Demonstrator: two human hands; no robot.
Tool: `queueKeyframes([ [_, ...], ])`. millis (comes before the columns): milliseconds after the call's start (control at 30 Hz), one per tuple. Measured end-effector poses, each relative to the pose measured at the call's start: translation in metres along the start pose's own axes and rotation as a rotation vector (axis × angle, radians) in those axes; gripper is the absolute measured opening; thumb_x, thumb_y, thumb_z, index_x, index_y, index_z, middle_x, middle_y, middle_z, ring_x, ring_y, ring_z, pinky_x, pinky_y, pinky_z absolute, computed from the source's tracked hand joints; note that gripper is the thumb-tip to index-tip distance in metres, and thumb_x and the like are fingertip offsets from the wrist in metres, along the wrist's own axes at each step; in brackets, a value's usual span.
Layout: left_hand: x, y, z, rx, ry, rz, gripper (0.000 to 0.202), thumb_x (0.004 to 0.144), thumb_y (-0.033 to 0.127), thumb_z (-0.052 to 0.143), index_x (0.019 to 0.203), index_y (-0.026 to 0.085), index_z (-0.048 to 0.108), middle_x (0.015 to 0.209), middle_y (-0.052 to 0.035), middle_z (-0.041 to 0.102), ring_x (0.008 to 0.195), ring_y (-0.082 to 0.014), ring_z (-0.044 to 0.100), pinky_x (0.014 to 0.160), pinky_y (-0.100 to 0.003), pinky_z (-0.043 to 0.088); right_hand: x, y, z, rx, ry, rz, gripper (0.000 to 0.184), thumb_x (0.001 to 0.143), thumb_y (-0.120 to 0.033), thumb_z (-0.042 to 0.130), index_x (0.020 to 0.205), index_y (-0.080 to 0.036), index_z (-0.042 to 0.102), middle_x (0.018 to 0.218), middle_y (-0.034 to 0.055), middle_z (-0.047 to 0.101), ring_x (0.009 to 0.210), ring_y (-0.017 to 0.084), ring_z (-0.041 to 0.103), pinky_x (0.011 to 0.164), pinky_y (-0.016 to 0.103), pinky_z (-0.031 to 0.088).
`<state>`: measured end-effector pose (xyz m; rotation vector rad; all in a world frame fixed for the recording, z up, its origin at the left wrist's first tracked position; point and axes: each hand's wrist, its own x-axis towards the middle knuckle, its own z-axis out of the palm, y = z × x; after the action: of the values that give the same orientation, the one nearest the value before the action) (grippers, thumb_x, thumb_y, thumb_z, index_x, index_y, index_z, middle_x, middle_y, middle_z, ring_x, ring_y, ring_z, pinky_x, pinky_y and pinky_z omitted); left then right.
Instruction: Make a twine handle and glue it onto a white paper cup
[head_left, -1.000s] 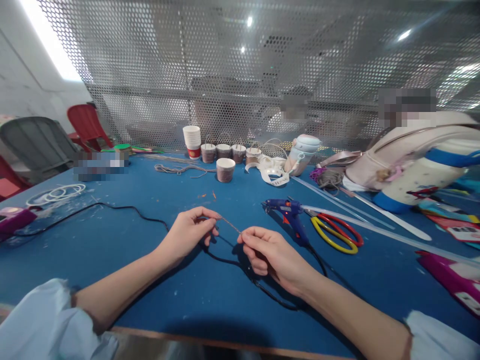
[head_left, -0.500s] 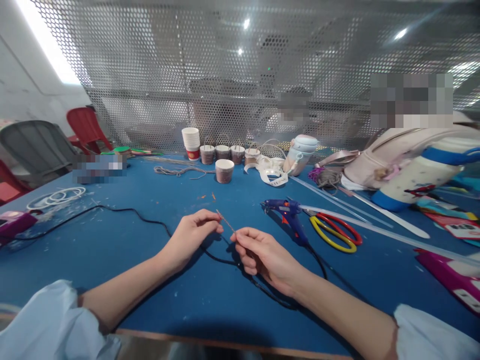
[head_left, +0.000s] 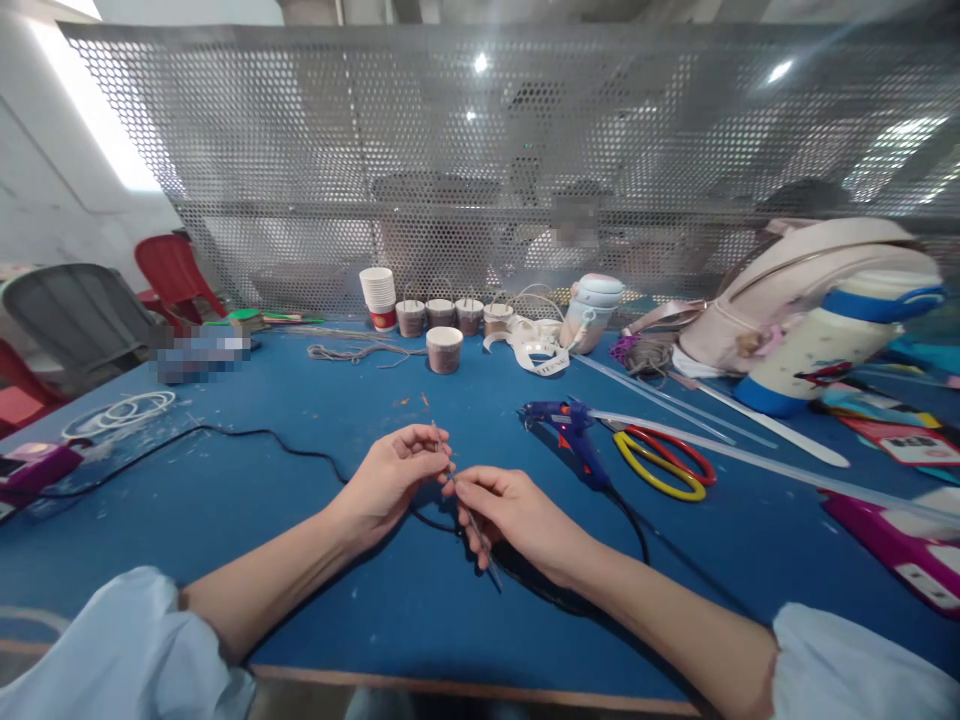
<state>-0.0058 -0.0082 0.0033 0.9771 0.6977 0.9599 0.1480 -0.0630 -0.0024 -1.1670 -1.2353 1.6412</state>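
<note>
My left hand (head_left: 394,477) and my right hand (head_left: 510,515) meet low over the blue table (head_left: 225,500), fingertips almost touching. Both pinch one thin brownish strand of twine (head_left: 442,452). The strand runs upright from the left fingertips and down past the right fingers. A black cable (head_left: 255,435) passes on the table under both hands. A blue hot-glue gun (head_left: 570,430) lies just right of my right hand, with red and yellow scissors (head_left: 664,462) beside it.
Paper cups (head_left: 444,349) and a stack of white cups (head_left: 379,292) stand at the back near a perforated metal screen (head_left: 450,160). White ribbon (head_left: 536,350), a pale bottle (head_left: 591,310), a beige bag (head_left: 795,285), glue sticks (head_left: 750,465) and pink packs (head_left: 900,545) fill the right.
My hands have drawn closer together. The strand, stretched slanting between them before, now stands nearly upright in the pinch. The view has tipped slightly upward.
</note>
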Motion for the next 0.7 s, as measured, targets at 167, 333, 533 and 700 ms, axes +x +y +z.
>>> queueKeyframes([
  [167,-0.002,0.003,-0.003,0.014,-0.032,-0.006,0.027,0.06,0.017,0.081,0.08,0.013,0.064,0.072,-0.0005,0.063,0.06,-0.0099,0.06,0.057,-0.023,0.043,-0.022,-0.025,-0.015,-0.553,0.017,-0.208,0.025,0.087,-0.042,0.055,0.091,-0.019,0.066,0.085,0.0033,0.066,0.07,0.014,0.058,0.065,0.026,0.046],
  [333,-0.003,0.008,-0.007,-0.001,-0.05,-0.003,0.024,0.06,0.016,0.08,0.079,0.014,0.065,0.072,-0.0007,0.063,0.059,-0.0091,0.057,0.054,-0.022,0.039,-0.055,-0.056,-0.08,-1.038,0.216,-0.044,0.041,0.087,-0.055,0.05,0.073,-0.02,0.065,0.064,0.0028,0.064,0.058,0.016,0.055,0.053,0.027,0.036],
  [533,-0.004,0.008,-0.009,-0.002,-0.068,-0.044,0.025,0.059,0.014,0.079,0.08,0.014,0.067,0.071,-0.0015,0.063,0.057,-0.0089,0.056,0.05,-0.022,0.036,-0.042,-0.055,-0.124,-1.301,0.506,0.185,0.053,0.081,-0.069,0.045,0.07,-0.02,0.062,0.065,0.0056,0.065,0.058,0.021,0.057,0.052,0.029,0.032],
  [700,-0.007,0.009,-0.008,-0.004,-0.119,-0.107,0.025,0.057,0.013,0.08,0.079,0.014,0.067,0.071,-0.0015,0.063,0.056,-0.0087,0.056,0.048,-0.021,0.034,-0.01,-0.042,-0.112,-1.101,0.545,0.073,0.041,0.085,-0.054,0.047,0.072,-0.018,0.06,0.062,0.0038,0.061,0.055,0.017,0.056,0.051,0.027,0.035],
])
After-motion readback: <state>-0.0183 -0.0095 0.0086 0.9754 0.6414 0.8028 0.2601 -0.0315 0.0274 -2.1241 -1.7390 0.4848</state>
